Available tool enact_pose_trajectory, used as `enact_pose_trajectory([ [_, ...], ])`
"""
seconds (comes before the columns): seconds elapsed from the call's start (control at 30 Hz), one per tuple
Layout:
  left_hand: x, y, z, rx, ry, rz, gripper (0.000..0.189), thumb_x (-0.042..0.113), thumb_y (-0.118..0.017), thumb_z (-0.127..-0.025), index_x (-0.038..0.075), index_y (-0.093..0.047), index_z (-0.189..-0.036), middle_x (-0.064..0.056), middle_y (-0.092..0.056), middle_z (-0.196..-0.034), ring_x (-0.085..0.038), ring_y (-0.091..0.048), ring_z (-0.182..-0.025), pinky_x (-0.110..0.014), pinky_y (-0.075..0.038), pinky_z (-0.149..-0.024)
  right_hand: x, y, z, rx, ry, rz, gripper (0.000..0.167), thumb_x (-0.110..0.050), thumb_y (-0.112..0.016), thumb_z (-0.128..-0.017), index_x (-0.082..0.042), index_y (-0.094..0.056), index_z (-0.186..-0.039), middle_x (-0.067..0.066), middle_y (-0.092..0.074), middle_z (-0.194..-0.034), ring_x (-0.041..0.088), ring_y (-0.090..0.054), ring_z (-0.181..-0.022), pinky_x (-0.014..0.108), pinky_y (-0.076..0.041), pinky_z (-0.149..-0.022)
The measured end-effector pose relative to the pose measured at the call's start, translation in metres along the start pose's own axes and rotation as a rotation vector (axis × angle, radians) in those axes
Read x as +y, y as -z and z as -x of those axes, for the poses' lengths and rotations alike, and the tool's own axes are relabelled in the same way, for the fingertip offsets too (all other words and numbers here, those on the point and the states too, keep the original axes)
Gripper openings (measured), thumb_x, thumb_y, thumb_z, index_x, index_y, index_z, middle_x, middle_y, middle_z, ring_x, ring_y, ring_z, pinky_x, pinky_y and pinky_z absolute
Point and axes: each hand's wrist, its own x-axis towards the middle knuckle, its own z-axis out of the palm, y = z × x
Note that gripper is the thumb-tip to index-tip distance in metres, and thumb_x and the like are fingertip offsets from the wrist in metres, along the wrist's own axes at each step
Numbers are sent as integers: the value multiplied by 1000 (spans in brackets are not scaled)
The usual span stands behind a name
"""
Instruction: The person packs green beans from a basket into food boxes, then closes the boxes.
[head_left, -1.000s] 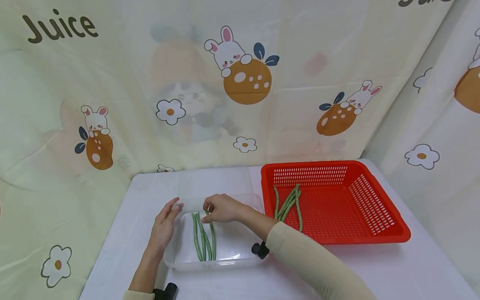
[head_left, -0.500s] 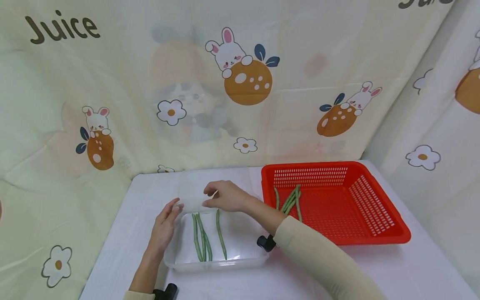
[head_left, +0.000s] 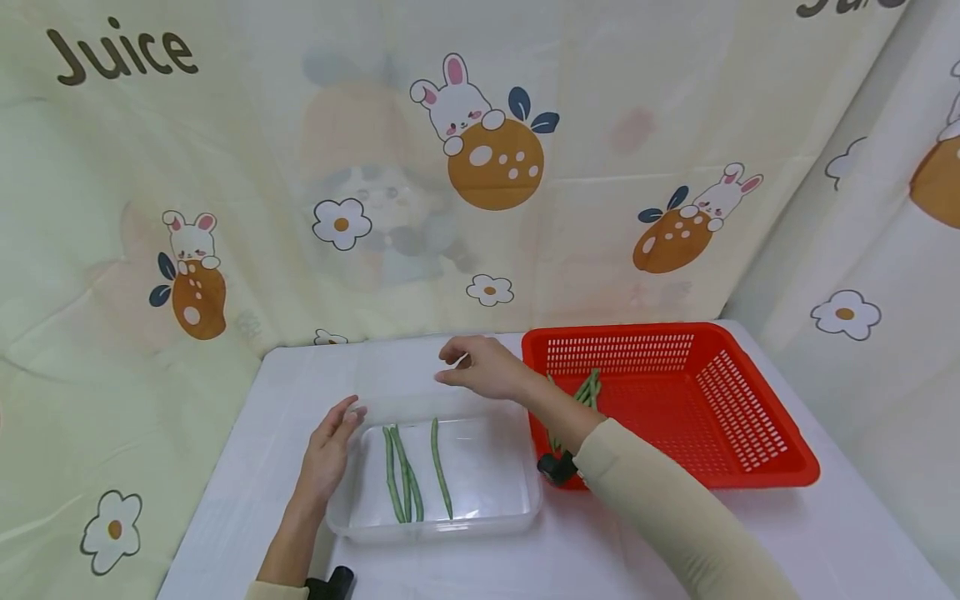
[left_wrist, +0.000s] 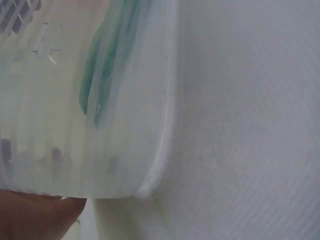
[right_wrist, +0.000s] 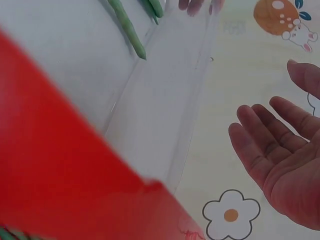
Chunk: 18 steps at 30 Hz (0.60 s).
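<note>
Near the back left corner of a clear plastic container [head_left: 487,479], my left hand [head_left: 326,454] rests against the wall, its fingers fairly straight. Part of that hand [left_wrist: 37,215] shows below the container wall in the left wrist view. Several green beans [head_left: 405,479] lie lengthwise inside: a group on the left and a single green bean [head_left: 441,471] apart to their right. My right hand [head_left: 487,367] is raised behind the container's back right side, fingers loosely bent. The right wrist view shows the same hand [right_wrist: 287,155] with an empty palm and spread fingers.
A red perforated basket [head_left: 675,450] stands at the right, close beside the container. More green beans [head_left: 588,390] lie at its left end, partly hidden by my right forearm. A patterned curtain [head_left: 585,250] hangs behind the white table [head_left: 292,375].
My right hand has let go of a green bean, which now lies apart from the others. It has lifted backward and to the right. My left hand stays in place.
</note>
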Motion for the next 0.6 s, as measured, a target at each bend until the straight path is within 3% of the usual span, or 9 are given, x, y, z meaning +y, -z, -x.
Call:
enact_pose_trajectory([
  [0.6,-3,0,-1,2,-3,-14,52,43,-42,-112,22,-38,-160,-8,-51,-159,-31,-36,-155,-59,-24,-127,25,23,11,67,-61,-22,34,-28,-74,-98,-11,-68,-126,7,-70,-123,24,-68,-110,36,-61,-89],
])
